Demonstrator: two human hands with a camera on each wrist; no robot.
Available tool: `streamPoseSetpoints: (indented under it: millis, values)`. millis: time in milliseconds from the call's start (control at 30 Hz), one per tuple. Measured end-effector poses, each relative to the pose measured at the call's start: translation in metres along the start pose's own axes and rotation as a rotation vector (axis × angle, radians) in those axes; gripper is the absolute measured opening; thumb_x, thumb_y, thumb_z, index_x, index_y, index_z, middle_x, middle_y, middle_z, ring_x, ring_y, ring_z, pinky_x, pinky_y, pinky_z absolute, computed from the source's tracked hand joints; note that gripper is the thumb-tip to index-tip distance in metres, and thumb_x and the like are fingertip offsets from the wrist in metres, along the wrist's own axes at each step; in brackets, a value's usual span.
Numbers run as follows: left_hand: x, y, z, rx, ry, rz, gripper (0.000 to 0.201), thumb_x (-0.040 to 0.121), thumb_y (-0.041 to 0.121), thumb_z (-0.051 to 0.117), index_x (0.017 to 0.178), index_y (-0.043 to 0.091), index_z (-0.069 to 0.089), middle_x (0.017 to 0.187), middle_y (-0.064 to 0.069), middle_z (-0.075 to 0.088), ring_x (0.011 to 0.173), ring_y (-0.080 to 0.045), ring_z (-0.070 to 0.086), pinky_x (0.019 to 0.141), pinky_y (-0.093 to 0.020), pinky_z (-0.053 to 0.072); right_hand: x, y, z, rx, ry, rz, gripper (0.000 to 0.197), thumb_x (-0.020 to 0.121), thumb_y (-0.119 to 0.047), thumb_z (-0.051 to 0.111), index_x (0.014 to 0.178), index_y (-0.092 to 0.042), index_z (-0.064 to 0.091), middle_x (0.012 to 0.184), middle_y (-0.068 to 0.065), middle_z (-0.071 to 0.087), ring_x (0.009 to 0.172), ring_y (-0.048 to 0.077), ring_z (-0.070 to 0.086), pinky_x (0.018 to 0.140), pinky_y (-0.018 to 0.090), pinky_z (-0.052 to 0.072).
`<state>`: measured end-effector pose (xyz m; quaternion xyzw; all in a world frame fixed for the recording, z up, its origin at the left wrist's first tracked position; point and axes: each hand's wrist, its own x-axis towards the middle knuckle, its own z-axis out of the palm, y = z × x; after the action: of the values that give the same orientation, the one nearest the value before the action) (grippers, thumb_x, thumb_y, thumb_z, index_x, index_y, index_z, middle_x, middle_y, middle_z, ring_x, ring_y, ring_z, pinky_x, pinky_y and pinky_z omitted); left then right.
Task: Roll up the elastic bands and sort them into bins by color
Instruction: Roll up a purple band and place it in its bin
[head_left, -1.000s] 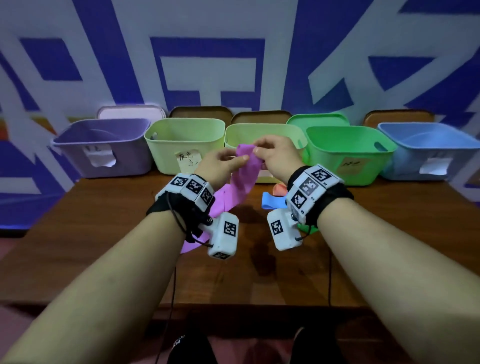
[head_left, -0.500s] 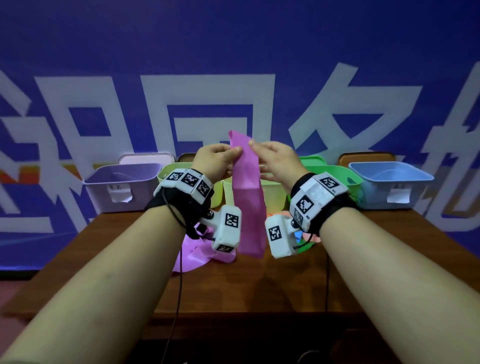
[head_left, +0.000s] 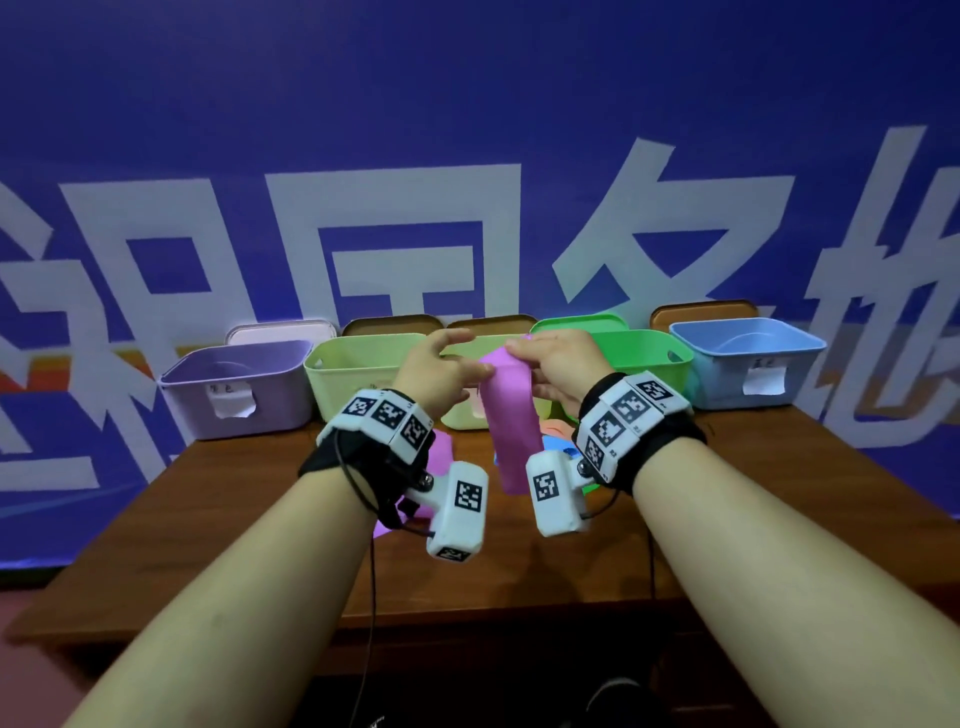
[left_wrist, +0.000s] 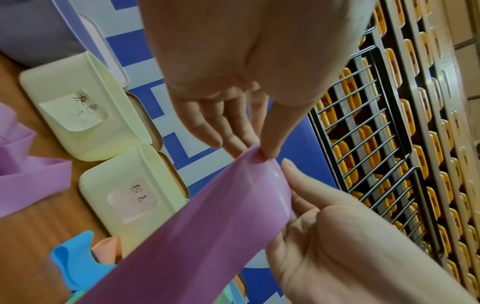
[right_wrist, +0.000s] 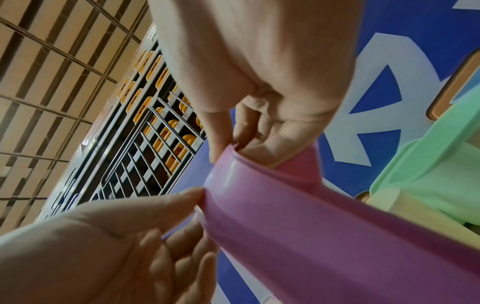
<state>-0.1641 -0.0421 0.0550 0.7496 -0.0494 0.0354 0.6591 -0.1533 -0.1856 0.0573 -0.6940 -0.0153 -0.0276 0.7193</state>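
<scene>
Between both hands (head_left: 498, 364), pink band (head_left: 511, 431) hangs flat.

The pink band (left_wrist: 207, 222) is looking like smooth, slightly glossy rubber, the bins (head_left: 363, 374) are showing matt plastic with paper labels (head_left: 231, 402), and the bench (head_left: 260, 519) is looking like wood.
</scene>
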Motion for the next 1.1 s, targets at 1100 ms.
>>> streamPoseSetpoints:
  millis: [1100]
  values:
    - [0.067,-0.085,0.004,-0.374,0.141,-0.254,0.026,0.097,0.009,0.049,0.072,0.015,0.049,0.053,0.0,0.048,0.049,-0.011,0.045,0.061,-0.025,0.044,0.043,0.059,-0.004,-0.271,-0.254,0.179,0.01,0.091,-0.014,0.062,0.098,-0.012,0.067,0.065,0.001,0.069,0.06,0.014,0.066,0.067,0.024,0.052]
